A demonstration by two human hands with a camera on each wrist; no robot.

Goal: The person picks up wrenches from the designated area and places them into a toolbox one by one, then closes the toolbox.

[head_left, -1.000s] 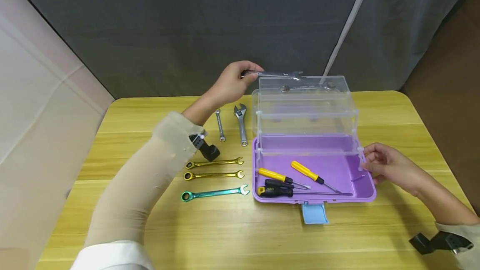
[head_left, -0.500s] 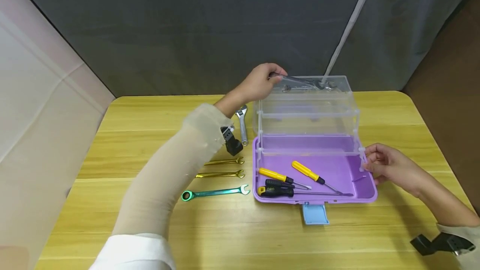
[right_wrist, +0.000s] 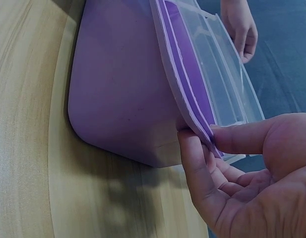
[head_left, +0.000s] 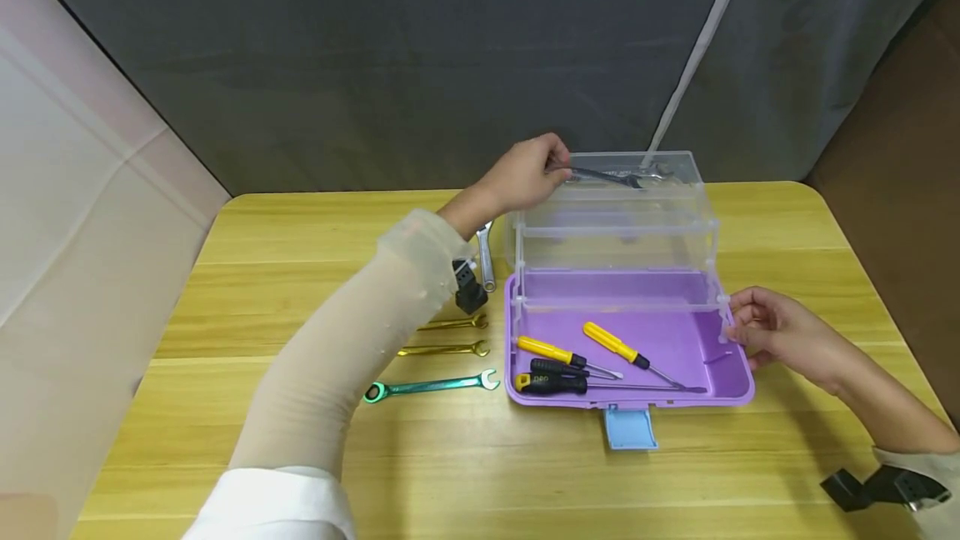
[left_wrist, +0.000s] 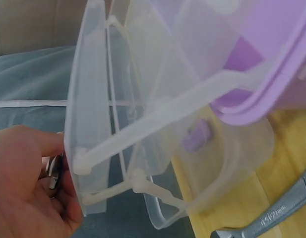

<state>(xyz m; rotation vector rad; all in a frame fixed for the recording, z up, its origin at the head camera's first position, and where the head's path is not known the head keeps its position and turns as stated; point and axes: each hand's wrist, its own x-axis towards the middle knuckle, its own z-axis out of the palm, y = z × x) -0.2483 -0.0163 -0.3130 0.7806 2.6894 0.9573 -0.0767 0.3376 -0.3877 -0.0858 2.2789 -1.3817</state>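
My left hand (head_left: 528, 175) holds a silver open-end wrench (head_left: 603, 177) by one end, over the top clear tray (head_left: 630, 156) of the toolbox. Another silver wrench (head_left: 662, 172) lies in that tray, partly overlapped by the held one. In the left wrist view, the fingers of my left hand (left_wrist: 26, 178) are curled around the metal end (left_wrist: 54, 173) beside the tray's side wall. My right hand (head_left: 780, 336) pinches the right rim of the purple toolbox (head_left: 675, 332). Thumb and fingers of this right hand (right_wrist: 242, 168) sit on both sides of the rim in the right wrist view.
Yellow screwdrivers (head_left: 611, 343) and black-handled ones (head_left: 551, 383) lie in the toolbox bottom. A blue latch (head_left: 630, 428) hangs in front. Left of the box are an adjustable wrench (head_left: 487, 261), gold wrenches (head_left: 450, 349) and a teal wrench (head_left: 435, 386), some partly behind the left sleeve.
My left hand has moved right and slightly down, bringing the wrench from the tray's left end over the tray. My right hand has stayed on the rim.
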